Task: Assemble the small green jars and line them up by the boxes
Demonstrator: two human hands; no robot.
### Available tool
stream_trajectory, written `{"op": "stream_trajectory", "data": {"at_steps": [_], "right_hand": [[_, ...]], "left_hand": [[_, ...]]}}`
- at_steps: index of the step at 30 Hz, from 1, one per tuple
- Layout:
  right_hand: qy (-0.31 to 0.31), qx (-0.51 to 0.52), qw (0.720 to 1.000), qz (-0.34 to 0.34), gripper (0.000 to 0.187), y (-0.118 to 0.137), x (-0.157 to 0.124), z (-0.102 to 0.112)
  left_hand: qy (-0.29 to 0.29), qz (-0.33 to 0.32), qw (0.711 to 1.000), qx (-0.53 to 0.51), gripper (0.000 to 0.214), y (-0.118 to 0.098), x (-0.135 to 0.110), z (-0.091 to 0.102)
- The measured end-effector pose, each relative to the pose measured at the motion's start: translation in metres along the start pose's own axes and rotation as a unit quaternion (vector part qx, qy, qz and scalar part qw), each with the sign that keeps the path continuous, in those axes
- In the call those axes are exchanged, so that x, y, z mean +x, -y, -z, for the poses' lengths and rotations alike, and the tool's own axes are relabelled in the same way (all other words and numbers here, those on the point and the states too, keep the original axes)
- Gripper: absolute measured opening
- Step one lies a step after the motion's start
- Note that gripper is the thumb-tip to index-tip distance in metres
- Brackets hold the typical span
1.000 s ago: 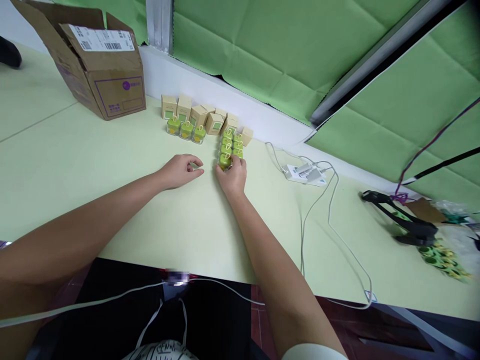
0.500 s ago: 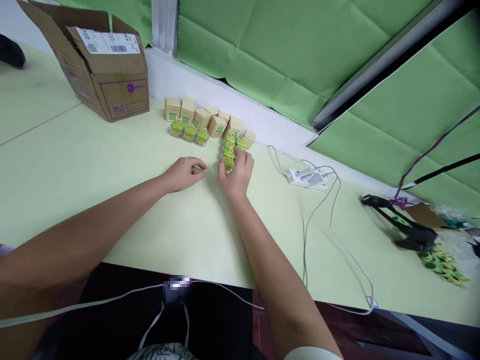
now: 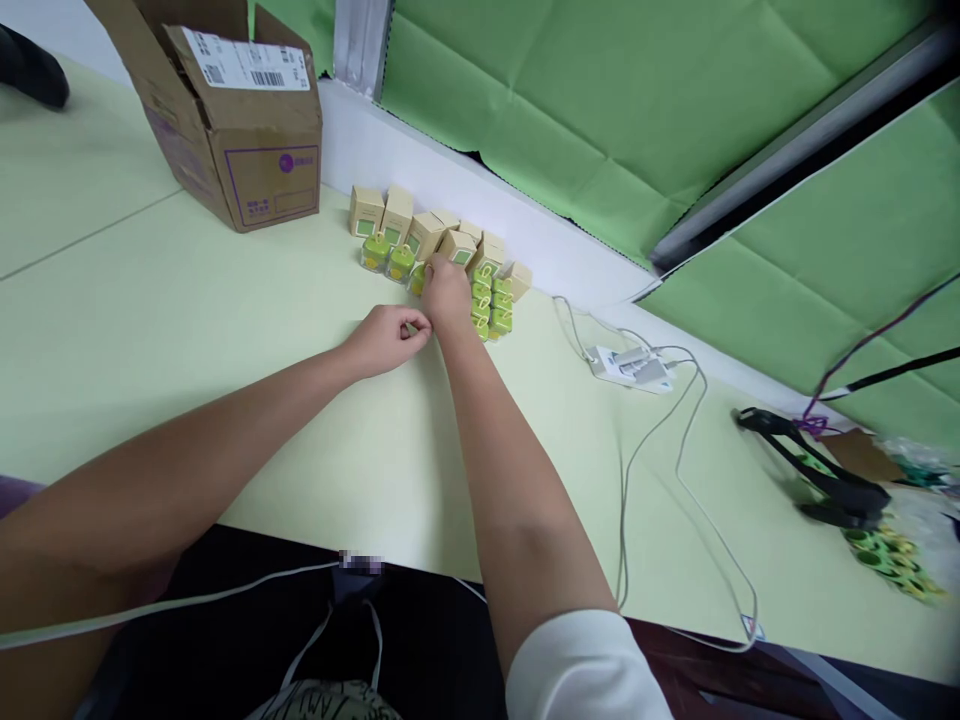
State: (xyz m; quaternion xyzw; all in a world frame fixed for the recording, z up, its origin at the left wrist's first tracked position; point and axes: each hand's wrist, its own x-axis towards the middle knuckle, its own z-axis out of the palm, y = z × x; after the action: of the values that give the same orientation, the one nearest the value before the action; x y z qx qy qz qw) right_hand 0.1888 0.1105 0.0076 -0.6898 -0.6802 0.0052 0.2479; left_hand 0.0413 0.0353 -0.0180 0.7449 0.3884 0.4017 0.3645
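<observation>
My right hand [image 3: 447, 292] reaches to the back of the pale green table [image 3: 150, 330]. Its fingers are curled over a small green-lidded jar [image 3: 415, 281], the third of a short row; the other two jars [image 3: 387, 256] stand just left of it. To the right of the hand sits a tight cluster of the same jars [image 3: 495, 306]. A row of small tan boxes [image 3: 397, 212] lines the wall behind them. My left hand [image 3: 390, 338] rests on the table beside my right wrist, with its fingers curled and thumb against forefinger; what they hold is hidden.
An open cardboard box [image 3: 251, 130] stands at the back left. A white power strip [image 3: 631, 365] with grey cables lies to the right. Further right are a black clamp-like tool [image 3: 821, 470] and a bag of green rings [image 3: 892, 550]. Green paper covers the wall.
My right hand left the jar cluster and moved left and back onto the third jar of the short row. My left hand stayed in place. The view shifted slightly.
</observation>
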Motion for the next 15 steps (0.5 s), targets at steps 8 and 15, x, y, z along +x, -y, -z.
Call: {"op": "stream_trajectory", "data": {"at_steps": [8,15], "right_hand": [[0.031,0.071,0.994,0.082,0.017,-0.008,-0.110,0.049],[-0.030,0.241,0.968,0.065,0.016,-0.031,-0.162,0.046]], "left_hand": [[-0.091,-0.153,0.981,0.083,0.023,-0.011,-0.011,-0.001],[0.150,-0.143,0.973,0.102,0.072,-0.018,-0.028,-0.019]]}}
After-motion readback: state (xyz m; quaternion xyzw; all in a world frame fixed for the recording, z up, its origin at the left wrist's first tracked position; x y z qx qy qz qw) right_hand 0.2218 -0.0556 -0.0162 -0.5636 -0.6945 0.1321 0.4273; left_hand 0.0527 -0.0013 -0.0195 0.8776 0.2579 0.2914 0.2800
